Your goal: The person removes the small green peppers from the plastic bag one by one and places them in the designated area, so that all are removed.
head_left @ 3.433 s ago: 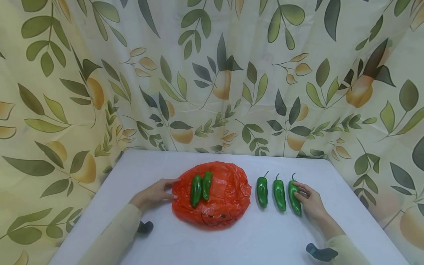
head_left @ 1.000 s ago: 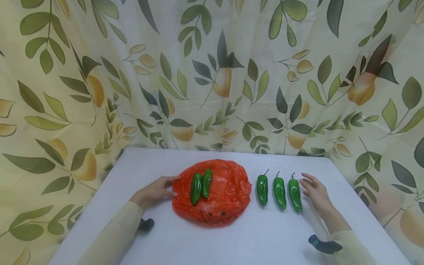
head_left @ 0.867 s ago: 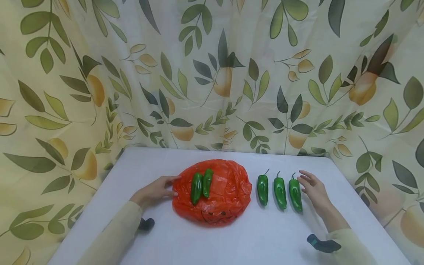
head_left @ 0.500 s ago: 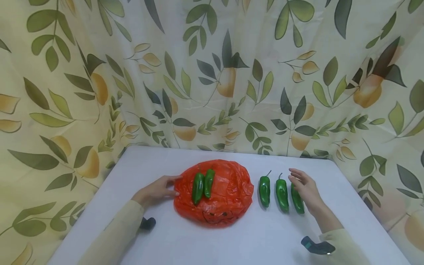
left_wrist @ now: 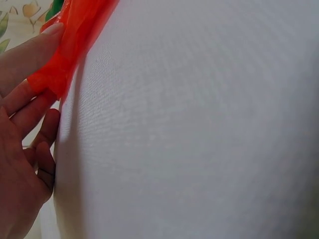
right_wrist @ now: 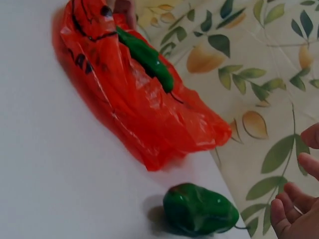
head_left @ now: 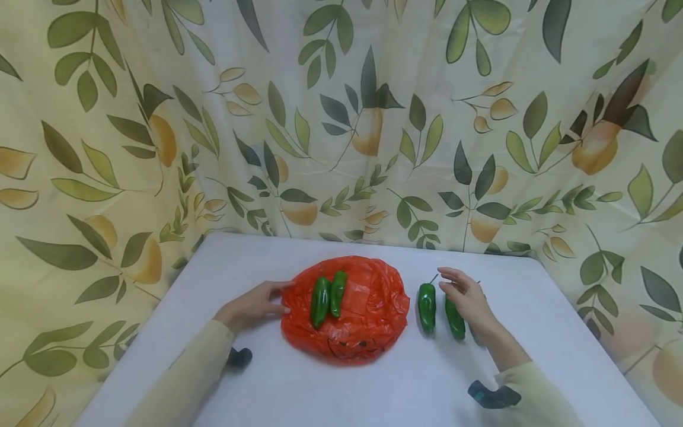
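A crumpled red plastic bag [head_left: 368, 311] with a black drawn face lies spread on the table. Two green chili peppers, a larger one [head_left: 320, 302] and a slimmer one [head_left: 338, 295], rest on its left half. My left hand [head_left: 258, 305] holds the bag's left edge, thumb on top and fingers beneath the film [left_wrist: 75, 45]. Right of the bag, a green pepper [head_left: 427, 308] lies with its stem away from me. My right hand [head_left: 469, 302], fingers spread and holding nothing, is over the row, partly covering the middle pepper [head_left: 455, 323] and hiding most of the rightmost one.
A white table [head_left: 341, 397] carries everything, its far edge meeting a curtain [head_left: 341, 118] printed with leaves and fruit. Dark straps with stubby ends [head_left: 493, 395] sit at both wrists, beside pale sleeves [head_left: 181, 373].
My right hand has let go of the rightmost pepper, drawn off to its right, then swung left across the row to near the leftmost pepper. The left hand stays at the bag's edge.
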